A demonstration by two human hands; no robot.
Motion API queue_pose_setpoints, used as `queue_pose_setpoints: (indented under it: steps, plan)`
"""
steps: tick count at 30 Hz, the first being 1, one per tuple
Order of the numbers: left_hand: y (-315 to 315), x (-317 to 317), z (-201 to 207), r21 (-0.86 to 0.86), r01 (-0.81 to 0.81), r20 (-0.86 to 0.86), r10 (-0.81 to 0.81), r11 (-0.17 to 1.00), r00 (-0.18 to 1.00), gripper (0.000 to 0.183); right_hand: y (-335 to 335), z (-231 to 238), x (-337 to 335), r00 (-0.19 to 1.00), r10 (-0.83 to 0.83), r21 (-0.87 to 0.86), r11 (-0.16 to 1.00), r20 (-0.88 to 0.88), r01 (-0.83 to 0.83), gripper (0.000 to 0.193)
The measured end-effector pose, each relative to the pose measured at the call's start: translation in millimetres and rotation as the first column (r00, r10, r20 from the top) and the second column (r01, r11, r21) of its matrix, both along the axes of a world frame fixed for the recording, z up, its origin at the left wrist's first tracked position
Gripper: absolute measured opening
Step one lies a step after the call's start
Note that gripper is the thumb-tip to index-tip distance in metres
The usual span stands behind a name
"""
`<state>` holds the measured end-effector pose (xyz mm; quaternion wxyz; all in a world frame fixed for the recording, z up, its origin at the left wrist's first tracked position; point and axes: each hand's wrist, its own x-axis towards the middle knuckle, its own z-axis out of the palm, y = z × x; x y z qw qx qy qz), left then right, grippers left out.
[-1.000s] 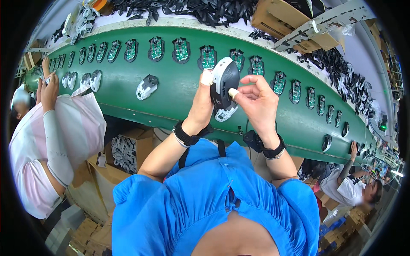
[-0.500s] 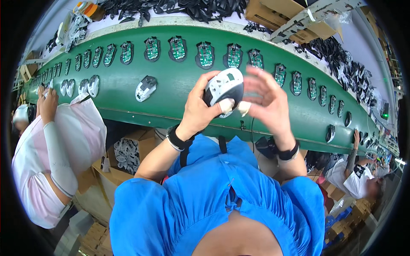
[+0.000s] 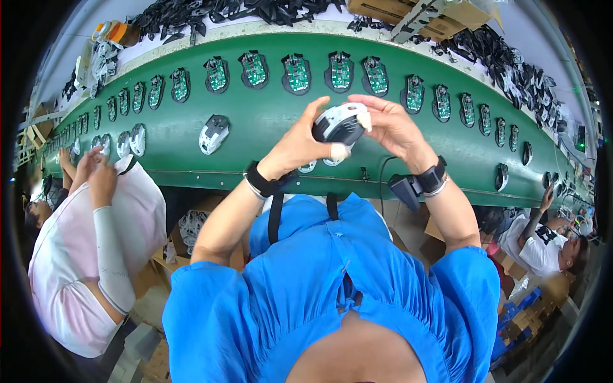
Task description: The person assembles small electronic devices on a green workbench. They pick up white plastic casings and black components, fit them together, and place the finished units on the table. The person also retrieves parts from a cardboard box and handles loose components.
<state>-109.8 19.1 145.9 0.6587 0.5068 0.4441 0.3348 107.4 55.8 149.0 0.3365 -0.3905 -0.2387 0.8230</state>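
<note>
Over the green belt, my left hand [image 3: 297,143] grips a white and black computer mouse [image 3: 341,124] by its side, thumb and fingers wrapped around it. My right hand [image 3: 397,127] pinches the mouse's right end; its thumb, in a white finger cover, presses there. A white cover is also on my left thumb. The mouse is tilted, with its dark side facing me. Partly hidden below my left hand, white mouse parts [image 3: 308,167] lie on the belt. A white and black mouse [image 3: 214,134] rests to the left.
Mouse bases with green circuit boards [image 3: 297,73] line the far side of the belt [image 3: 268,115]. Black plastic parts [image 3: 236,13] and a cardboard box [image 3: 440,25] lie beyond it. A co-worker in pink and white [image 3: 96,255] works at left; another person [image 3: 536,242] at right.
The mouse has been turned so its dark side faces me. My right hand, blurred and apart before, has closed on its right end. The rows on the belt have shifted slightly left.
</note>
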Motion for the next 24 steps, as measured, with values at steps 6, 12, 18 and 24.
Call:
queue_pose_setpoints:
  steps: [6, 12, 18, 24]
  plan:
    - [0.9, -0.3, 14.3, 0.084, 0.256, -0.493, -0.183, 0.963, 0.851, 0.076, -10.0, 24.9, 0.1, 0.919, 0.193, 0.331, 0.891, 0.343, -0.311, 0.06]
    - [-10.4, 11.0, 6.4, 0.001, 0.351, -0.477, -0.308, 0.936, 0.823, 0.066, -35.9, 2.4, 4.3, 0.72, 0.063, 0.468, 0.721, 0.691, -0.512, 0.052]
    - [-1.2, 31.0, -54.7, 0.282, 0.307, -0.469, -0.148, 0.909, 0.87, 0.094, -63.0, -82.5, 73.6, 0.584, -0.314, 0.483, 0.862, 0.748, -0.155, 0.054]
    - [-57.5, 33.0, -91.7, 0.498, 0.238, -0.697, 0.221, 0.834, 0.682, 0.084, -93.4, -168.6, 286.9, -0.373, -0.605, 0.696, 0.479, 0.703, 0.535, 0.063]
